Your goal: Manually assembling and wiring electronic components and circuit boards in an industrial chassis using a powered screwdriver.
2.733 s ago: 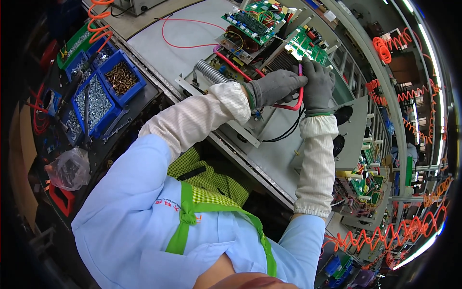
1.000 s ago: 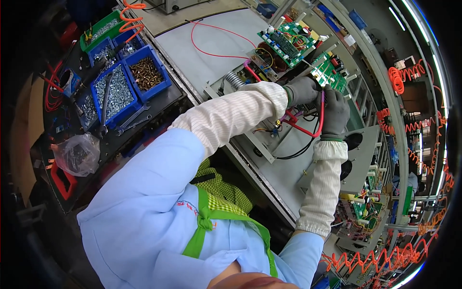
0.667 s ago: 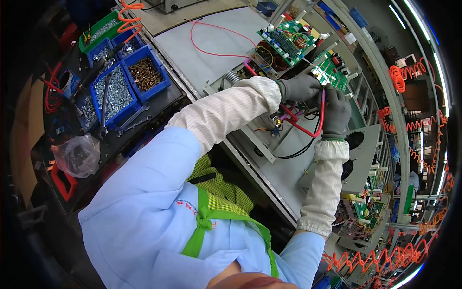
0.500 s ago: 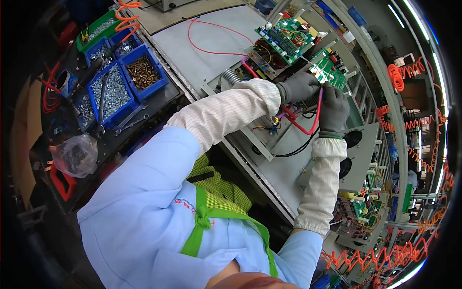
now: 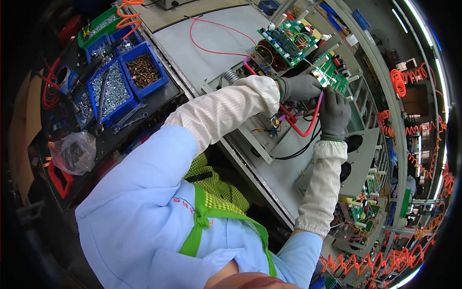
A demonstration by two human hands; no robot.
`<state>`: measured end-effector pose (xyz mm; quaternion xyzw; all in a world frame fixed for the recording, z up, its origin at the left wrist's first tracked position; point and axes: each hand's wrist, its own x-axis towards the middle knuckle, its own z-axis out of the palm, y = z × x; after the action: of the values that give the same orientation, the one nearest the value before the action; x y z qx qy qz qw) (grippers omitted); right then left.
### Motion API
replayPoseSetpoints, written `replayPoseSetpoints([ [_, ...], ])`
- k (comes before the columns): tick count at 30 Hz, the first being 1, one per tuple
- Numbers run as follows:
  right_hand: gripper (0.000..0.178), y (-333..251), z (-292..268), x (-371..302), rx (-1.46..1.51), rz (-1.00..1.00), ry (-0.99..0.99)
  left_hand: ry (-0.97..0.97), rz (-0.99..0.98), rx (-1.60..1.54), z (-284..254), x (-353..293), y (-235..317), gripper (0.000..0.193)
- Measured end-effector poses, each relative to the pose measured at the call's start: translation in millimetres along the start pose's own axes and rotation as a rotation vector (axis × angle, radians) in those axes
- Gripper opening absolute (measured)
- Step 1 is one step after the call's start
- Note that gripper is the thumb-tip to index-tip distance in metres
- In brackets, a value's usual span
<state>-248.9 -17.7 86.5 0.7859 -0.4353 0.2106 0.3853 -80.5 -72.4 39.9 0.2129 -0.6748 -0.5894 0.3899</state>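
Observation:
In a grey glove, my right hand (image 5: 335, 115) closes its fingers on the purple-sleeved end of a thick red cable (image 5: 307, 132), which loops down and back toward an open chassis (image 5: 257, 144). My left hand (image 5: 301, 88), gloved too, reaches over the chassis with its fingers closed close to that cable end. What lies between the left fingertips is hidden. Just beyond both hands is a green circuit board (image 5: 332, 72). A second board (image 5: 288, 42) with coloured wires sits farther left, above a copper coil.
Blue bins (image 5: 144, 70) of brass and silver fasteners stand at left, with wrenches (image 5: 130, 120) and a clear plastic bag (image 5: 73, 153) near them. A panel with black fans (image 5: 353, 143) is right of my right hand. Orange coiled hoses (image 5: 398, 82) hang at right.
The red cable's loop has shifted slightly left and down. Both hands stay almost in place at the cable end, and the whole view has moved a little.

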Motion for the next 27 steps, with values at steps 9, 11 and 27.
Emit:
replayPoseSetpoints([
  [9,0.026,0.8,1.7,0.6,0.007,-0.011,-0.016,0.06,0.531,0.779,-3.4,-1.3,-27.2,0.019],
  [11,0.026,0.3,2.4,0.3,0.02,-0.011,-0.003,0.025,0.417,0.799,-4.6,-15.0,-35.4,0.018],
  [27,0.022,-7.5,-4.8,-0.4,0.036,0.08,0.023,0.263,-0.215,-0.666,23.8,-21.7,-23.4,0.027],
])
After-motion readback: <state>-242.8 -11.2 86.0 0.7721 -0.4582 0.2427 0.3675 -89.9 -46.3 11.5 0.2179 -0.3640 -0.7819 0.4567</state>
